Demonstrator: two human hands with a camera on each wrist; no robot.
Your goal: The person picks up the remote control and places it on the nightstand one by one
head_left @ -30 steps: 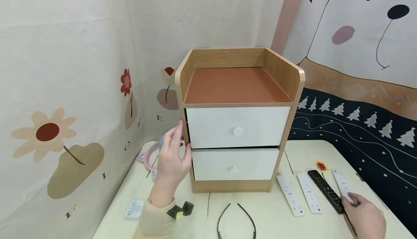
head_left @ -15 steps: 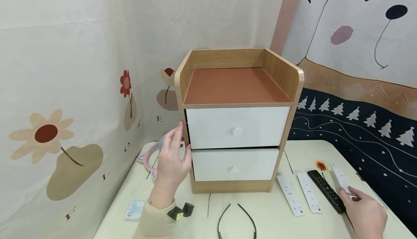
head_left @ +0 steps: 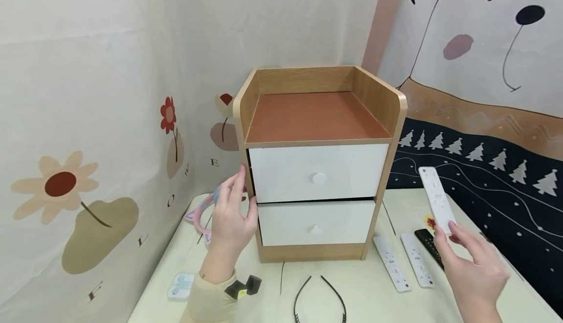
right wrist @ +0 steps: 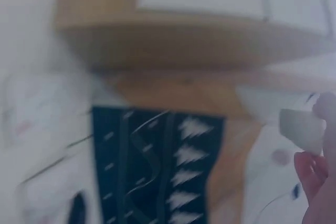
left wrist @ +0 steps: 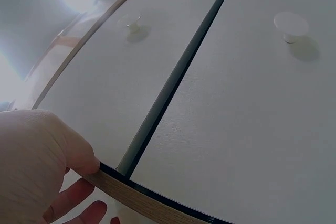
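Note:
My right hand (head_left: 475, 264) pinches the near end of a white power strip (head_left: 437, 198) between thumb and fingers, tilted up above the table. In the right wrist view the strip (right wrist: 302, 129) is blurred. My left hand (head_left: 233, 225) touches the left side of a small wooden cabinet (head_left: 312, 253). In the left wrist view its thumb (left wrist: 79, 156) rests on the cabinet's front edge, with the fingers outside the side panel. The cabinet has a white upper drawer (head_left: 286, 174) and a white lower drawer (head_left: 286, 223), each with a round knob.
Two white power strips (head_left: 391, 264) and a black strip (head_left: 428, 245) lie right of the cabinet. A black headband (head_left: 337, 293) lies in front. Left are a pink cat-ear headband (head_left: 199, 215) and a pale blue case (head_left: 180, 286). Printed cloth walls (head_left: 110, 20) stand close behind.
My right hand has lifted the white power strip off the table and brought it up and to the left. My left hand stays at the cabinet's side.

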